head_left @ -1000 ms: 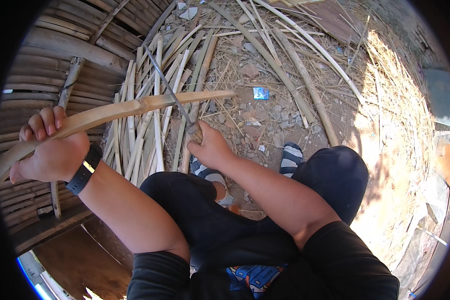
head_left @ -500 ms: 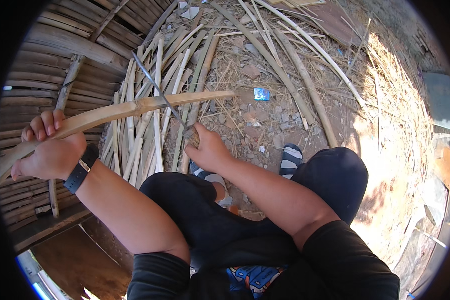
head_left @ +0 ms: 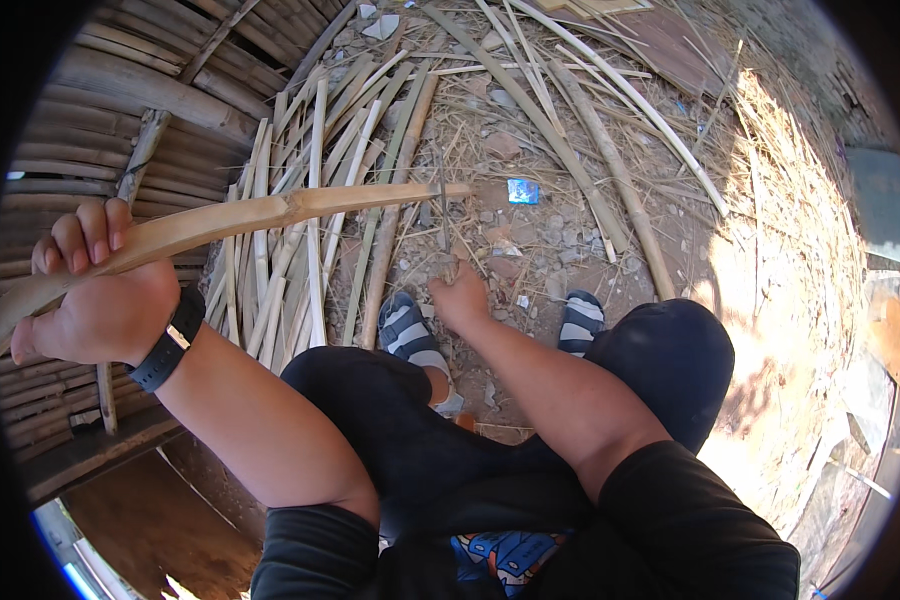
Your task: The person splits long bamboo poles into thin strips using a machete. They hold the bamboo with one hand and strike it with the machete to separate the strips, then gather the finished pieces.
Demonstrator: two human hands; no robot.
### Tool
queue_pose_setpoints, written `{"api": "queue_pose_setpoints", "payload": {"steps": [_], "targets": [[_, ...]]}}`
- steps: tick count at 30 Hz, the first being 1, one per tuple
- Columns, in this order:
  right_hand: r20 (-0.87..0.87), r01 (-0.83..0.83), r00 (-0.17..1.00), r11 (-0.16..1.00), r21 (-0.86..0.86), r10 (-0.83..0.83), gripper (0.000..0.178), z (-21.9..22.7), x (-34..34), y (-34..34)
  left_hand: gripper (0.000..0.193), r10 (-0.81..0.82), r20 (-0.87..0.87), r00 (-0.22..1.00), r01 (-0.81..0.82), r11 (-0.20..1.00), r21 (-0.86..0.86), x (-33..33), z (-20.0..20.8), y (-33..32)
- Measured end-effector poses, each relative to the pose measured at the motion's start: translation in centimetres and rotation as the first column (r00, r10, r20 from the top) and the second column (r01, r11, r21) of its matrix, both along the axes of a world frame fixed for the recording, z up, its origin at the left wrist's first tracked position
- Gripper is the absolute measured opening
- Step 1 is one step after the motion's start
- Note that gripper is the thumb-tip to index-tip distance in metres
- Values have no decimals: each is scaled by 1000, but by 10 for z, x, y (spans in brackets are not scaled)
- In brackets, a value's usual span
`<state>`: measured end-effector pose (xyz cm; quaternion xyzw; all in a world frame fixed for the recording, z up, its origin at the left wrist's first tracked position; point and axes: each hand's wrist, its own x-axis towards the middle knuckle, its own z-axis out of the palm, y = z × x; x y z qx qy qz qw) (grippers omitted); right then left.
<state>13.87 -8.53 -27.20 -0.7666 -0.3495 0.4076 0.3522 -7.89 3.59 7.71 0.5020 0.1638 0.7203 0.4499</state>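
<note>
My left hand (head_left: 105, 290) is closed around the thick near end of a long split bamboo strip (head_left: 240, 218), which reaches out to the right above the ground, with a node partway along. My right hand (head_left: 462, 298) grips the handle of a knife, in front of my feet. Its narrow dark blade (head_left: 443, 200) points away from me and crosses the strip close to the thin far end. The blade seems to touch the strip there. Most of the handle is hidden by my fingers.
Several cut bamboo strips (head_left: 319, 200) lie piled at the left by a slatted bamboo wall (head_left: 60, 180). Longer bamboo poles (head_left: 615, 180) lie ahead to the right, among shavings and stones. A small blue wrapper (head_left: 523, 191) sits beyond the strip's tip. My sandalled feet (head_left: 407, 330) are just below.
My right hand has moved right with the knife. The blade has swung from a slant near the node to almost straight ahead, by the strip's tip. My left hand keeps its grip.
</note>
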Motion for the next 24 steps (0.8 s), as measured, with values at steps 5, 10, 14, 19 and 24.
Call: {"api": "queue_pose_setpoints", "payload": {"steps": [5,10,14,19,24], "targets": [[-124,-250,957,963,103,262,46,73,9,12,86,-44,-5,999,44,999,16,-11,-1,-3],[-201,-197,962,979,-46,184,47,25,48,21,86,-108,11,994,108,993,44,-20,-10,5],[-65,-328,933,909,256,355,45,67,22,23,72,-58,-19,998,59,998,31,-18,6,-13],[86,-417,901,796,439,424,43,81,5,6,54,-211,-108,972,216,976,37,-28,45,-42],[33,-236,971,972,0,236,45,-5,22,-27,54,-30,-74,997,29,1000,-9,-37,26,-19]]}}
